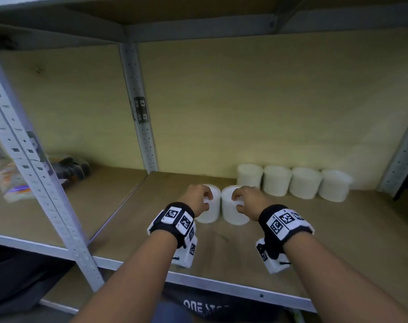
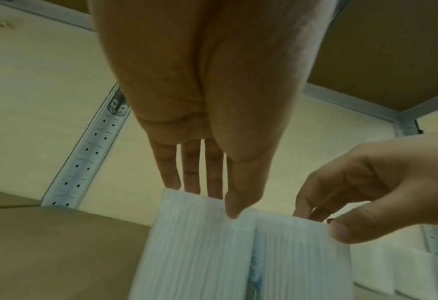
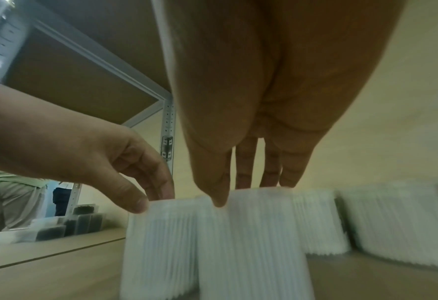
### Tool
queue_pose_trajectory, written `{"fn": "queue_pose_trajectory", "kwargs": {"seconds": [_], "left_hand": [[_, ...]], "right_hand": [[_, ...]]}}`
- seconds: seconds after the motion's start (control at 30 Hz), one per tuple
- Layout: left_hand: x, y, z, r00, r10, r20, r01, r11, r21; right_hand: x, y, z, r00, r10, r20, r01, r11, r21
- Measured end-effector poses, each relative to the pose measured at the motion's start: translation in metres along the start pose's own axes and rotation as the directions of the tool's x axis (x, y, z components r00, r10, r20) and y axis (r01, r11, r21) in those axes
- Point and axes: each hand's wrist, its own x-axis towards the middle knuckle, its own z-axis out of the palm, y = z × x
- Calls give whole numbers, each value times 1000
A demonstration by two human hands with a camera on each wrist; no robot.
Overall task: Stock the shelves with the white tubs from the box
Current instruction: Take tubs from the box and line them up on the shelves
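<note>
Two white ribbed tubs stand side by side on the wooden shelf board (image 1: 291, 241). My left hand (image 1: 198, 197) grips the left tub (image 1: 211, 212) from above, fingers over its top rim and thumb on the near side (image 2: 214, 199). My right hand (image 1: 247, 199) holds the right tub (image 1: 233, 213) the same way (image 3: 243, 190). In the left wrist view the left tub (image 2: 194, 243) and right tub (image 2: 302, 253) touch. Several more white tubs (image 1: 291, 181) line the back wall to the right. No box is in view.
A grey perforated upright (image 1: 140, 113) divides the bays at the back left; another post (image 1: 35, 183) stands at the front left. Dark packets (image 1: 70, 169) lie in the left bay. A shelf runs overhead. A dark lettered bag (image 1: 205, 306) sits below.
</note>
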Motion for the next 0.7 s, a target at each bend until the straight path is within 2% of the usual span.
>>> {"fn": "queue_pose_trajectory", "kwargs": {"seconds": [0.17,0.37,0.7], "left_hand": [[42,-21,-1,999,-50,-16,50,998,-27],[84,-44,-2,997,-44,-62,41,998,-47],[134,-61,7,992,-30,-126,21,997,-70]], "right_hand": [[48,2,5,1000,-27,16,26,999,37],[94,4,13,998,-57,-11,58,998,28],[130,12,17,997,-37,-63,39,999,31]]}}
